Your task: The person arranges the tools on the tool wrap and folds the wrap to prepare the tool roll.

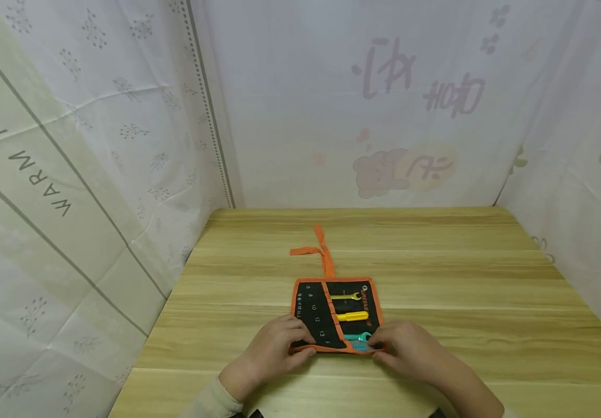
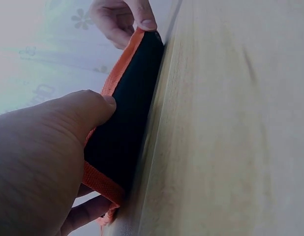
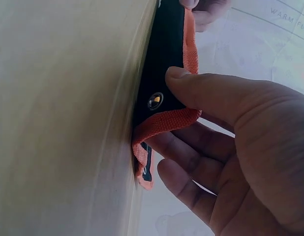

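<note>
A black tool roll (image 1: 308,313) with orange edging lies on the table, its near edge lifted. Its slanted pocket is marked with sizes. Poking out of it are a yellowish wrench (image 1: 350,296), a yellow-handled tool (image 1: 353,316), a teal wrench (image 1: 358,337) and another teal-grey tool (image 1: 359,346). My left hand (image 1: 274,347) pinches the near edge toward its left end, the thumb (image 2: 100,105) on the outer face. At the near right corner my right hand (image 1: 410,351) pinches the same edge, close to a metal eyelet (image 3: 155,101).
Orange tie straps (image 1: 323,252) stretch from the roll's far edge across the wooden table (image 1: 217,290). Patterned cloth curtains (image 1: 290,116) stand behind the table and along both sides.
</note>
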Demonstrator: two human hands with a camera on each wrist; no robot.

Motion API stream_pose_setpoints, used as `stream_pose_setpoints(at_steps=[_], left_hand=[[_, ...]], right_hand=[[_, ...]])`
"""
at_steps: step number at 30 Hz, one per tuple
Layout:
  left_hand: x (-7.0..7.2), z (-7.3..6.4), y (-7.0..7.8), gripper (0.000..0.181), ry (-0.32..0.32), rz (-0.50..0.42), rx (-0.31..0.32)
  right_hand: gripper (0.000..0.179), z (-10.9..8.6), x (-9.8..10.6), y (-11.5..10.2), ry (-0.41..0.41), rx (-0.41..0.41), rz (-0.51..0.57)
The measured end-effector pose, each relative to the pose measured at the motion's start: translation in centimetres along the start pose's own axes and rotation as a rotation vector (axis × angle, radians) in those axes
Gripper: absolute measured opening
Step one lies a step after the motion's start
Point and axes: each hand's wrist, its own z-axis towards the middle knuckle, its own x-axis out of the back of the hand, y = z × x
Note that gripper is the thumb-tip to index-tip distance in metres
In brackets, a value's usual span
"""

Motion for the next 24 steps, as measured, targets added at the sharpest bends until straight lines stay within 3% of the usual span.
stream_pose_setpoints(at_steps=[15, 24], left_hand=[[0.2, 0.5, -0.4, 0.007, 0.018, 0.000, 0.001], [0.3, 0.8, -0.9, 0.007, 0.010, -0.050, 0.071]], right_hand=[[0.011, 0.6, 0.0, 0.3, -0.019, -0.066, -0.008], [0.010, 1.0, 0.1, 1.1, -0.022, -0.069, 0.033]])
